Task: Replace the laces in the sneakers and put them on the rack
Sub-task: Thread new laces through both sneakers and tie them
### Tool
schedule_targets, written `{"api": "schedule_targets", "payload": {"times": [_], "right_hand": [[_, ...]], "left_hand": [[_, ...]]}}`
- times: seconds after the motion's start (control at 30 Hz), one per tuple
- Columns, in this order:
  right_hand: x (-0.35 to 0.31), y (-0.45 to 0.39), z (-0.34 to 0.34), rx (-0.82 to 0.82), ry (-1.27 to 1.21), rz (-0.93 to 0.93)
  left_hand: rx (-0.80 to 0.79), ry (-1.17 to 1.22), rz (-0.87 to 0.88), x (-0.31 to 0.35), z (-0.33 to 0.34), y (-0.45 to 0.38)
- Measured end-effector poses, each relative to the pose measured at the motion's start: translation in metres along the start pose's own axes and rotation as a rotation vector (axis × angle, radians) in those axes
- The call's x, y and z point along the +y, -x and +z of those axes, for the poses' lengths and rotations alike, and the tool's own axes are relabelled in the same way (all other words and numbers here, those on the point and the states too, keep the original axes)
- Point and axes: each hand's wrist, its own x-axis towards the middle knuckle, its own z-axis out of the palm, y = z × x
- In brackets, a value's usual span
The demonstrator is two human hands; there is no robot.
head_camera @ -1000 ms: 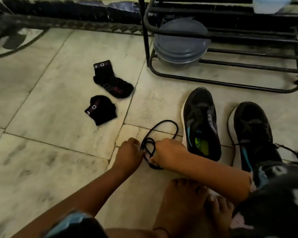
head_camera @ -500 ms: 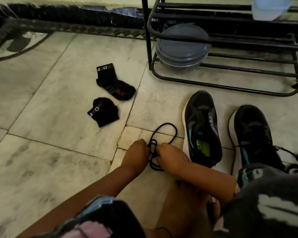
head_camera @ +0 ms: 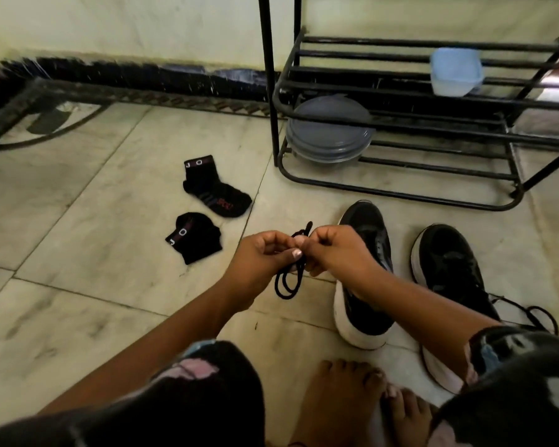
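— What have your hands got?

— My left hand (head_camera: 259, 256) and right hand (head_camera: 333, 250) both pinch the black lace (head_camera: 291, 279), bunched between them above the floor (head_camera: 94, 221), loops hanging down.

— And the sneakers?

— Two on the floor at my right: one (head_camera: 365, 275) under my right wrist, the other (head_camera: 449, 272) beside it, its lace loose. The rack (head_camera: 400, 124) stands behind them.
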Motion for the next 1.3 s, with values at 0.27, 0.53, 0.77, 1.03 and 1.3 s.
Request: {"api": "schedule_targets", "payload": {"times": [0.27, 0.53, 0.77, 1.03, 1.3], "right_hand": [[-0.074, 0.031, -0.072, -0.043, -0.389, 0.009], [-0.148, 0.086, -0.132, 0.039, -0.145, -0.051], [-0.222, 0.111, -0.159, 0.263, 0.203, -0.218], [-0.225, 0.114, -0.17, 0.123, -0.051, -0.267], [-0.192, 0.088, -0.167, 0.214, 0.032, -0.28]], "left_hand": [[-0.169, -0.084, 0.096, 0.103, 0.017, 0.018], [-0.094, -0.579, 0.289, 0.213, 0.033, 0.066], [0.033, -0.919, 0.499, 0.285, 0.055, 0.09], [0.037, -0.634, 0.534, 0.271, 0.046, 0.069], [-0.118, -0.454, 0.493, 0.254, 0.056, 0.042]]}}
